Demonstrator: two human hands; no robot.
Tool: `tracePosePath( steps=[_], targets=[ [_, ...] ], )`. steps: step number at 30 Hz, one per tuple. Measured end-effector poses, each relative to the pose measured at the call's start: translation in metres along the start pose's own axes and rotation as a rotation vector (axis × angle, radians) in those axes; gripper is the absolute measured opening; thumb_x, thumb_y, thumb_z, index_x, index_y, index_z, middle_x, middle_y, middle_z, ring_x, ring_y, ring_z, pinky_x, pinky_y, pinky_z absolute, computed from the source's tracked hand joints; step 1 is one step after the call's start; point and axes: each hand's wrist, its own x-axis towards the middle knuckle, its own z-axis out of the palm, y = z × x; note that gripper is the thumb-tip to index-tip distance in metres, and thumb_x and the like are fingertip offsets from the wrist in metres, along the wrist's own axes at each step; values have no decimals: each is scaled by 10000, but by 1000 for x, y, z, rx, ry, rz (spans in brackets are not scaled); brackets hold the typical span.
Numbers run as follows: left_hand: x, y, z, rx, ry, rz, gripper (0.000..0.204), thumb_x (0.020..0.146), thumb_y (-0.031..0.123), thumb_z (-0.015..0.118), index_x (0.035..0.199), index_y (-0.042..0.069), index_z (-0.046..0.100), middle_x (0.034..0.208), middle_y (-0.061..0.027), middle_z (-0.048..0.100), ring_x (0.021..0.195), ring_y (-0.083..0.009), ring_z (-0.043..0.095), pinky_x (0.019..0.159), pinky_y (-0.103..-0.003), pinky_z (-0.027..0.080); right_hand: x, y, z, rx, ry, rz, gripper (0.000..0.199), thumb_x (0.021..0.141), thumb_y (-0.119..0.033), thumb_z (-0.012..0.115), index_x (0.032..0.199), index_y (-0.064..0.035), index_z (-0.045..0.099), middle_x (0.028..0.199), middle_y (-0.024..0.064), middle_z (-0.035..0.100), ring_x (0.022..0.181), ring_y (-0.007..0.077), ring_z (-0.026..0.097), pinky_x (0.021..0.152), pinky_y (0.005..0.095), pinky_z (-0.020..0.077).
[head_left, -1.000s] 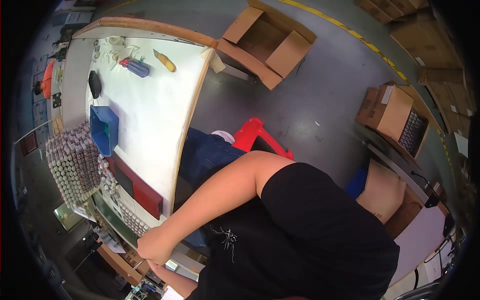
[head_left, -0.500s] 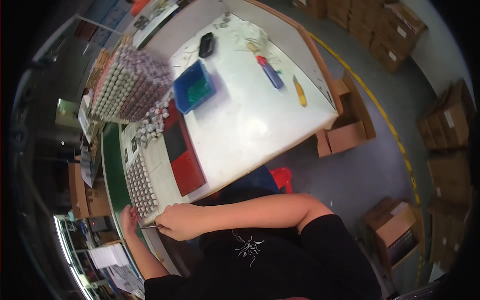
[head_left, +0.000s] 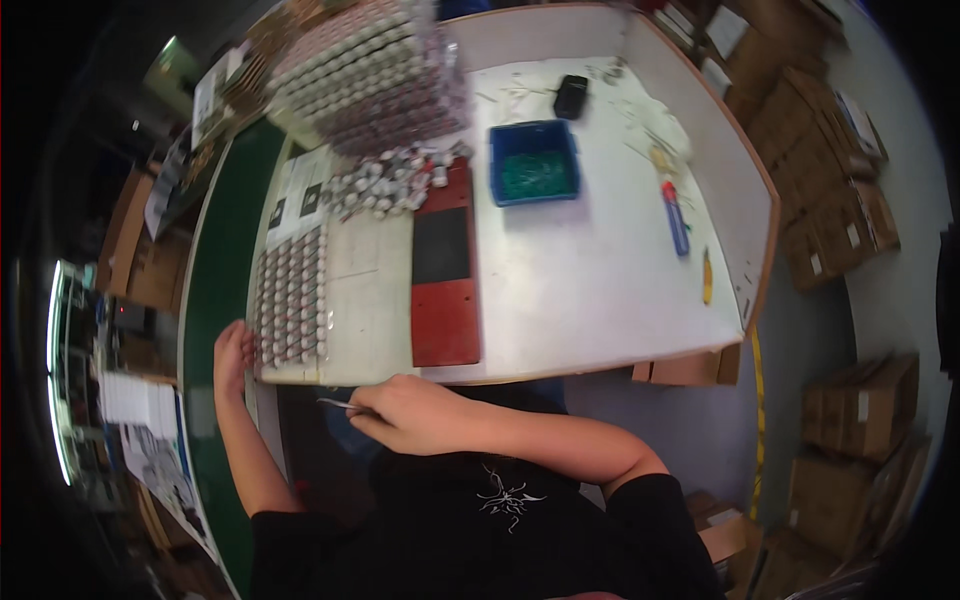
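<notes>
My right hand [head_left: 405, 412] is closed round a thin metal tool [head_left: 336, 403], just off the bench's front edge; its pointed end sticks out to the left. My left hand [head_left: 233, 357] is beside the near left corner of a block of small capped cylinders [head_left: 291, 297] standing in rows. Its fingers are loosely bent against the block's side, and I see nothing held in them. Beyond the rows lies a loose heap of similar small cylinders [head_left: 385, 183]. A red board with a dark middle panel [head_left: 445, 322] lies to the right of the rows.
Tall stacks of cylinders [head_left: 372, 75] stand at the back left. On the white bench [head_left: 585, 290] are a blue bin [head_left: 535, 190] with green contents, a black device [head_left: 571, 97], a red-and-blue-handled tool [head_left: 675, 220] and a yellow tool [head_left: 707, 277]. A low partition [head_left: 720, 130] borders the right.
The view has turned and shifted, so the bench sits squarer and farther right. My right hand, with the metal tool, has drawn away from my left hand and the rows.
</notes>
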Motion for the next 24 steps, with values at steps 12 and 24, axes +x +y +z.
tracePosePath(
  steps=[12,24],
  targets=[
    [-36,11,30,-76,91,79,617,1046,349,673,1519,10,465,1011,-9,667,771,-38,550,673,-213,455,21,-17,-3,-85,-112,215,192,1000,-149,655,1058,31,692,853,239,705,815,436,696,731,494,553],
    [-37,20,36,-192,39,112,588,1044,306,680,1521,36,469,1072,-45,719,815,-65,586,703,-225,478,71,-23,-20,-556,22,349,328,957,-201,745,1215,-10,677,1112,181,702,915,337,746,758,416,595]
  ],
)
